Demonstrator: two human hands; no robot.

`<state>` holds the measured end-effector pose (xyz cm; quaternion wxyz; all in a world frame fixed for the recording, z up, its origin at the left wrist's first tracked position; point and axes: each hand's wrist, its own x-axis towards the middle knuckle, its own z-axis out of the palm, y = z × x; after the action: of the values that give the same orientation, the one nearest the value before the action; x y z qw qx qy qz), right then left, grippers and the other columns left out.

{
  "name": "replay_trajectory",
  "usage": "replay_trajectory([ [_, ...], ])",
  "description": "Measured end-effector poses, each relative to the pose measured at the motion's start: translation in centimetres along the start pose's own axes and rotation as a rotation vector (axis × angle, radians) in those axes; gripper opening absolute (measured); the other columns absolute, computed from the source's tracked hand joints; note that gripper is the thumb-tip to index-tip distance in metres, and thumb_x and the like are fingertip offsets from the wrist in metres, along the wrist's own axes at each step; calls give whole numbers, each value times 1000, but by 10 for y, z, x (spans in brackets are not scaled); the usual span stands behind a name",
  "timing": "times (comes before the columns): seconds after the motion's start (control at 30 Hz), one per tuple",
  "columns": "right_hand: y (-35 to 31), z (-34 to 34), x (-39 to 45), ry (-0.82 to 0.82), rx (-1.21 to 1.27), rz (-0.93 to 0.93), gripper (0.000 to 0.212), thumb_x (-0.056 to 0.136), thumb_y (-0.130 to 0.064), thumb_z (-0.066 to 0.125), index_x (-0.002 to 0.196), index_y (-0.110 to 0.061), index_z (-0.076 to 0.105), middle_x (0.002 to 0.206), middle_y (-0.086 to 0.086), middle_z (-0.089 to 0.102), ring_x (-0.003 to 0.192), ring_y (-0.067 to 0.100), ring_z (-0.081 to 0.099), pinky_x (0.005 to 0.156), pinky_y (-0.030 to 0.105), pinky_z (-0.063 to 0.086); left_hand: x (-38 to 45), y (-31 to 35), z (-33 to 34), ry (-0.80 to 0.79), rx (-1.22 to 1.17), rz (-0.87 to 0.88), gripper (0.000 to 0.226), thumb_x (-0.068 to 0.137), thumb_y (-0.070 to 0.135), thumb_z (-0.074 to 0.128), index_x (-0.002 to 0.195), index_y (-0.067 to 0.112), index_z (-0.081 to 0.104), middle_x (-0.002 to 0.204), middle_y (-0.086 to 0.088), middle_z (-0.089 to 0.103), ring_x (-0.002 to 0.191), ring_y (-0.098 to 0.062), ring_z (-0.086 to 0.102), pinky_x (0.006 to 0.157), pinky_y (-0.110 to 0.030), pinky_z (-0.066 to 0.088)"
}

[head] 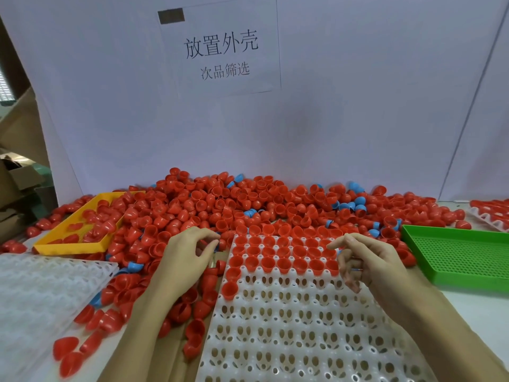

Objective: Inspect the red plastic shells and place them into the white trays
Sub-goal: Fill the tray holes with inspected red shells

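A white backdrop panel (330, 119) stands behind the bench. Left hand (184, 255): fingers loosely curled, holding nothing, over loose red shells (209, 205). Just right of its fingertips lies the white tray (289, 326), far rows filled. Right hand (369, 263): fingers relaxed, empty, above those seated shells. A green tray (462, 257) sits right.

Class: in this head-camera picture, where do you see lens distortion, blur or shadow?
Head view: wide-angle bending shows in the leaning backdrop edges and the curved white tray; lighting is soft and even, with only faint shadows under the left hand and right hand; the red shells at the pile's far edge look slightly soft; the sign reads clearly.
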<state>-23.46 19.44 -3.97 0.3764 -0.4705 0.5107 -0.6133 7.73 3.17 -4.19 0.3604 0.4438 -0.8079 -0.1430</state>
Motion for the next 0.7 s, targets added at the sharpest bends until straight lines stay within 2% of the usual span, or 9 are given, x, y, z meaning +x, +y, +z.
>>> replay_trajectory([
  [0.17, -7, -1, -2, 7, 25, -22, 35, 98, -34, 56, 99, -7, 78, 70, 18, 62, 53, 24, 56, 43, 27, 46, 11, -8, 25, 82, 31, -45, 18, 99, 11, 68, 115, 15, 75, 114, 3, 67, 100, -9, 64, 84, -11, 45],
  [0.3, -11, -3, -2, 20, 44, -39, 35, 97, -33, 56, 97, -5, 78, 71, 19, 62, 52, 26, 56, 42, 28, 47, 36, -10, 42, 68, 149, -80, 24, 101, 10, 63, 122, 10, 74, 122, -7, 68, 115, -22, 63, 100, -30, 48],
  [0.37, -12, -3, -2, 18, 45, -41, 36, 96, -33, 57, 99, -4, 77, 71, 19, 61, 53, 26, 55, 43, 28, 47, 51, -11, 47, 21, 207, -74, 25, 102, 10, 60, 122, 7, 75, 121, -11, 70, 118, -26, 64, 103, -35, 49],
  [0.5, -13, -1, -4, 14, 54, -42, 36, 96, -32, 57, 100, -2, 76, 70, 17, 62, 54, 25, 55, 44, 27, 47, 75, -15, 49, -112, 294, -34, 22, 100, 19, 67, 99, 1, 80, 99, -12, 76, 100, -25, 68, 95, -36, 54],
  [0.6, -13, -2, -3, 13, 60, -39, 36, 97, -32, 57, 100, -2, 76, 70, 16, 62, 54, 24, 56, 44, 27, 47, 88, -23, 48, -165, 257, -91, 19, 98, 21, 72, 98, 6, 83, 96, -5, 80, 89, -14, 71, 89, -32, 59],
  [0.7, -14, -3, -3, 19, 68, -49, 35, 97, -32, 57, 99, -3, 77, 70, 17, 62, 53, 24, 56, 44, 27, 47, 95, -30, 47, -167, 229, -134, 12, 93, 20, 78, 94, 10, 84, 94, -2, 80, 77, -2, 65, 75, -17, 53],
])
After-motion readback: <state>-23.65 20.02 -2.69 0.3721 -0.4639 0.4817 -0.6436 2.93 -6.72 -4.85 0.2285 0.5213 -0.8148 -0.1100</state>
